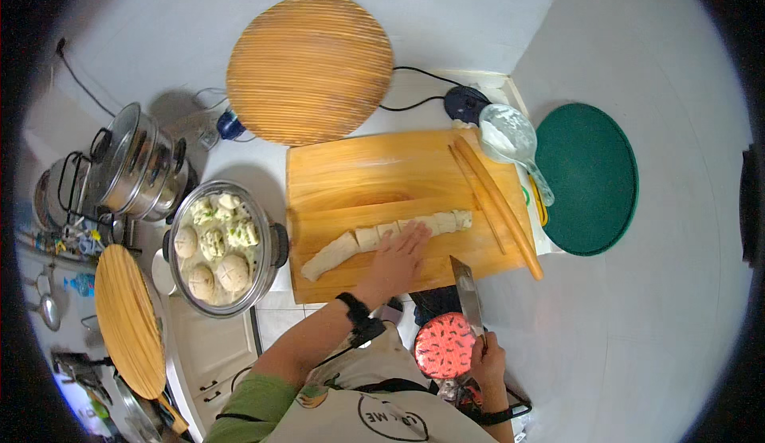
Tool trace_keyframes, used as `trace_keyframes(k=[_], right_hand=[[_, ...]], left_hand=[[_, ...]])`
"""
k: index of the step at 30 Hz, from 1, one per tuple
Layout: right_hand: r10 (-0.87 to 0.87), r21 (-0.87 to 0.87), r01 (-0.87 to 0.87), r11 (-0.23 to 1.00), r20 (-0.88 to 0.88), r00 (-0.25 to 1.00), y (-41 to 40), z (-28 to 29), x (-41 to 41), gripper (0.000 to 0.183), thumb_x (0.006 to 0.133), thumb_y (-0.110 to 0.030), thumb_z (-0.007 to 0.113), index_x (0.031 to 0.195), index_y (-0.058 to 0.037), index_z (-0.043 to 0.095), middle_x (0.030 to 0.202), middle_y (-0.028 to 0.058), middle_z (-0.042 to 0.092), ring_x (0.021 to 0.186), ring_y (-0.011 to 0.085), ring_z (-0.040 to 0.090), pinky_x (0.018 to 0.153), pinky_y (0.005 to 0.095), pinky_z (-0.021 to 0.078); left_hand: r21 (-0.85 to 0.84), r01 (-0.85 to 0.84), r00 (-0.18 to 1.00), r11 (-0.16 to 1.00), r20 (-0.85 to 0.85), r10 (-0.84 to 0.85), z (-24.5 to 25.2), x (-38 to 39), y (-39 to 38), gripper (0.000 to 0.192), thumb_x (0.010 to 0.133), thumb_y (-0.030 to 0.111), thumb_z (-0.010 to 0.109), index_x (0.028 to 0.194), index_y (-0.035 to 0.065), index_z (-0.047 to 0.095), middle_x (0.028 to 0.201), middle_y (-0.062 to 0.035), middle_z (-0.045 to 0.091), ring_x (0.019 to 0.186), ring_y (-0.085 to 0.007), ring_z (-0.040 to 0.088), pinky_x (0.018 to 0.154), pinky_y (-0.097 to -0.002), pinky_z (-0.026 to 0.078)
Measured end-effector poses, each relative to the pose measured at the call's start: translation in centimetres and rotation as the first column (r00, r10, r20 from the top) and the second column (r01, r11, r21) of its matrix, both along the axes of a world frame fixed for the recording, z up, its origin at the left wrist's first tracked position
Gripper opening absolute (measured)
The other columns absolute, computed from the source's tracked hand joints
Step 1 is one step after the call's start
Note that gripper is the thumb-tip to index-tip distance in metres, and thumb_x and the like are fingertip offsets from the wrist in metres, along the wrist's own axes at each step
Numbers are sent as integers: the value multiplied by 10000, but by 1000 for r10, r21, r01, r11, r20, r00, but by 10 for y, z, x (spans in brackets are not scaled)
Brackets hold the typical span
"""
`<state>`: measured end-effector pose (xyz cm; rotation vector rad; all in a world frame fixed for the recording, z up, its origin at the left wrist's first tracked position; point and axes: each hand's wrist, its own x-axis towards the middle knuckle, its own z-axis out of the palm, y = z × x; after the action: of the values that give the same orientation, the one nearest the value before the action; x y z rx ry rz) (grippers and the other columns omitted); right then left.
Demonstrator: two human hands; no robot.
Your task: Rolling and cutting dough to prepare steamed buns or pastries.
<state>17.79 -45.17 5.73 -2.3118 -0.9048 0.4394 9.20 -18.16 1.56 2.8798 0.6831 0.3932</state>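
A roll of dough (382, 235), cut crosswise into several pieces with a longer uncut-looking length at its left end, lies across the wooden board (352, 174). The fingers of my left hand (397, 264) rest on the middle of the row, spread a little, touching the pieces. My right hand (489, 356) grips the handle of a kitchen cleaver (467, 290) at the board's front right. Its blade points up toward the board, apart from the dough. On the board's right side a rolling pin (499, 207) lies beside a thin wooden stick (478, 201).
Left of the board stands a steamer tray (170, 246) with shaped buns. Behind it is a stacked steamer pot (140, 174). A round slatted wooden lid (309, 69) leans at the back. At right are a scoop of flour (508, 132) and a green round mat (588, 180). Below is a red-patterned stool (445, 347).
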Motion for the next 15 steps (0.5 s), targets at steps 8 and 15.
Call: trace_keyframes(k=[8,15], right_hand=[[54,-80,-53,995,9,998,-9,-5,4,114,865,-159,503,821,-57,477,637,189,554,552,406,546,455,483,407],[94,-63,-90,994,64,993,4,-6,-9,104,859,-188,523,837,-89,503,573,161,540,507,388,544,445,469,422]], left_hand=[[-194,13,1000,981,-14,-16,19,-56,1,664,765,229,564,1369,104,317,1427,-85,286,1317,-258,248,1035,-495,204],[-218,-233,971,948,5,240,24,-170,16,580,729,158,577,1275,61,407,1338,-111,367,1232,-325,323,992,-493,250]])
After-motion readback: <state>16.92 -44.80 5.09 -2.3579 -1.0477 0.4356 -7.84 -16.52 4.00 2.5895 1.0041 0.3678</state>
